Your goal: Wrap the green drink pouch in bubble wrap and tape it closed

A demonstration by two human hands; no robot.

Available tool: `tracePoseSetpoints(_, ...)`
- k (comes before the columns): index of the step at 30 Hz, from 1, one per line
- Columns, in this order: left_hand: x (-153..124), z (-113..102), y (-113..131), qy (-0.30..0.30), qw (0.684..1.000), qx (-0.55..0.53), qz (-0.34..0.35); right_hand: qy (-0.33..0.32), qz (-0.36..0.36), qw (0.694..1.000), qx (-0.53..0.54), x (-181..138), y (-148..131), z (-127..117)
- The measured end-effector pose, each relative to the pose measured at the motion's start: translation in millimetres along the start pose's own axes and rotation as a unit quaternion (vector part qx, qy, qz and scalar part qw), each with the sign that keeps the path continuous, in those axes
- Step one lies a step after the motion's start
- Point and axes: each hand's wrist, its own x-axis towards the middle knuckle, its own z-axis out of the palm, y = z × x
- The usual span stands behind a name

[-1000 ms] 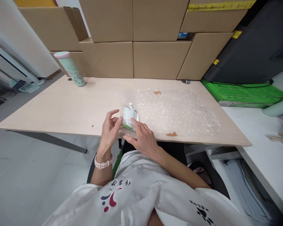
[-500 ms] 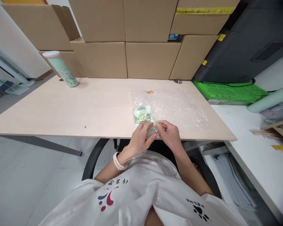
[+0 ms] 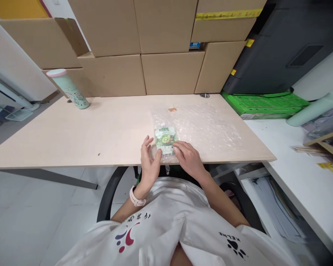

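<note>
Clear bubble wrap (image 3: 208, 127) blurs the green pouch (image 3: 165, 139) between both hands (image 3: 169, 160).

Both forearms come in from the bottom centre, elbows bent, converging ahead of the chest. Left hand (image 3: 149, 162): wrist cocked up, palm facing right, fingers (image 3: 145, 145) loosely spread and slightly curled, gripping nothing. Band on the left wrist. Right hand (image 3: 189, 159): palm down, fingers (image 3: 180, 148) extended flat and pointing left, pressed low. Hands sit near each other, fingertips not touching.
</note>
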Motion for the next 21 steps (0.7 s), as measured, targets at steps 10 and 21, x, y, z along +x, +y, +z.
tracePoseSetpoints(10,-6,17,25,-0.092,0.992,-0.075,0.040,-0.018,0.058,0.989,0.138,-11,-15,-2)
tracePoseSetpoints(21,-7,67,37,-0.278,0.947,-0.015,0.161,0.011,0.141,0.961,0.237,-24,25,-36)
